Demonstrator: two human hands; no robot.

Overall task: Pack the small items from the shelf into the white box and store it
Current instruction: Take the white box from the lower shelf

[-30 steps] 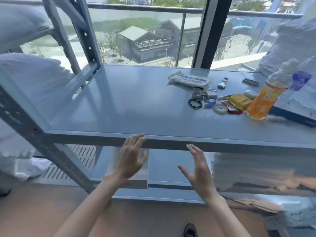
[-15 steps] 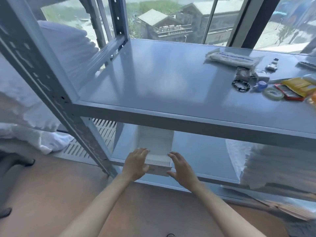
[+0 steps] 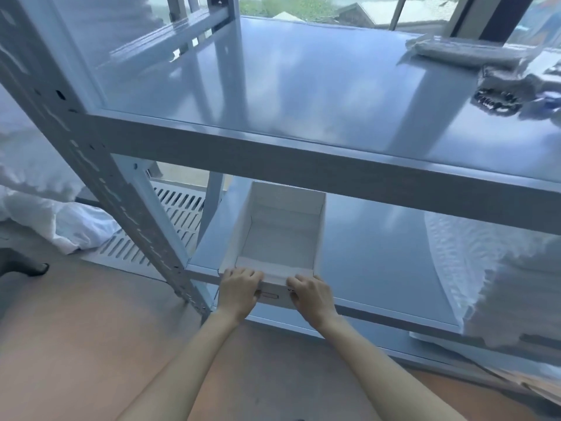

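I am judging that the white box (image 3: 280, 247) is the weak point here: both hands are holding only its near wall, so if it is coming off the lower shelf (image 3: 379, 253) in this grip, the thin card may be bending, or the far end may be dropping and the box tipping forward. If it is lifted too early, its far rim may also be catching under the front beam (image 3: 303, 159) of the upper shelf (image 3: 303, 86), and its left corner is sitting near the upright post (image 3: 100, 177). The box is standing open and upright at the front left of the lower shelf, with nothing inside that I am seeing; it is plain white, with folded walls and a small label on the front. The left hand (image 3: 238, 291) is curling its fingers over the left part of the near rim and the right hand (image 3: 311, 294) is doing the same on the right part. A white padded bundle (image 3: 501, 268) is lying well apart on the same shelf. The things to pack, such as a black bead bracelet (image 3: 496, 100) and a plastic-wrapped packet (image 3: 464, 51), are waiting on the upper shelf at the far right.
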